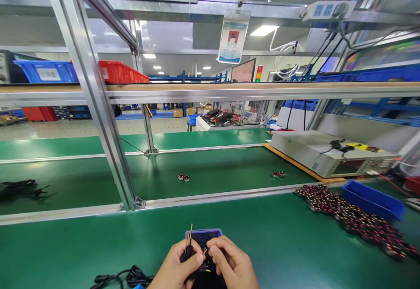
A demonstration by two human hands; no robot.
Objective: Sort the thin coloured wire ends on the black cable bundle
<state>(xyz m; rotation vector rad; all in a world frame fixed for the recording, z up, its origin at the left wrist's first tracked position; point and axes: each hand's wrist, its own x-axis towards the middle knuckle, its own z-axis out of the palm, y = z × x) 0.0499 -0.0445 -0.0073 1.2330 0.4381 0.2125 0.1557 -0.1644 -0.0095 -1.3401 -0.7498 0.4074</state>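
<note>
Landmark: purple fixture (204, 234), a small rounded-corner plastic block on the green matt bench mat, at the near edge
Left hand (176, 268): closed in a pinch on the wire leads (189, 235), just in front of the fixture
Wire leads: thin, stiff, yellow and red, standing upright out of a black sleeve
Right hand (232, 264): fingers curled shut on the black part (204, 276), touching the left hand, just in front of the fixture
Step in hand: judged to be sorting the leads at the fixture, not yet seated
Next move calls for: a fine fingertip grip, since the leads look springy and close together
Black cable (131, 276): glossy, coiled, left of the fixture
Wound coils (354, 219): round, copper-red and black, laid in a long band well to the right of the fixture
Blue bin (372, 199): shallow plastic, beyond the coils
Grey instrument (328, 153): flat metal box, far right behind the fixture
</note>
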